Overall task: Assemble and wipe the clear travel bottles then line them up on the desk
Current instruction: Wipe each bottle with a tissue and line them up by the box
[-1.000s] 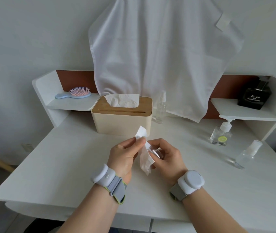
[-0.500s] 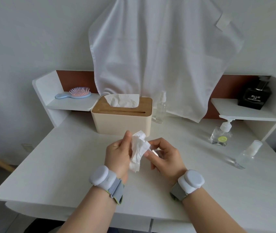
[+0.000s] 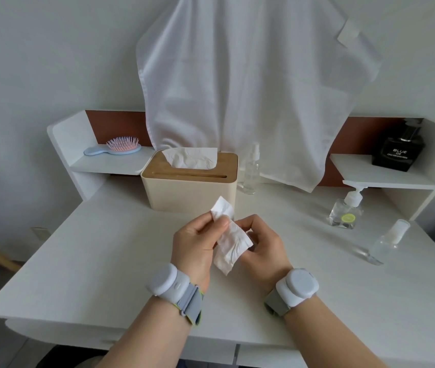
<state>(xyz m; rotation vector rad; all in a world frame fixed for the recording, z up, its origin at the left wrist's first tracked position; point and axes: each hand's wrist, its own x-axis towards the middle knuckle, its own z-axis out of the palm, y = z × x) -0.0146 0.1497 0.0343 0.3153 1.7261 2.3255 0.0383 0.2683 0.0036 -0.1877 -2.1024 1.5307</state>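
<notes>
We see the left hand fingers pinching a white tissue near its upper end, thumb and forefinger clamped on the paper. The right hand has its fingers curled in behind the tissue, grasping something the paper covers; we can't make out the bottle there, it's hidden. Tissue hangs crumpled between both hands, lower end loose above the tabletop, top corner poking up in front of the tissue box. Both wrists carry white round wristbands on grey straps.

Moving out: tissue box is cream with a wooden lid, a sheet sticking out of the slot, standing at the back of the tabletop just behind the hands. Right of it a tall clear spray bottle stands upright, cap on, near the hanging white cloth. Further right a squat clear pump bottle with a yellow-green round label stands upright. Near the right edge a third clear bottle with a white cap lies tilted on the tabletop, well apart from the hands.

Left shelf holds a blue hairbrush with pink bristles. Right shelf holds a black perfume bottle
</notes>
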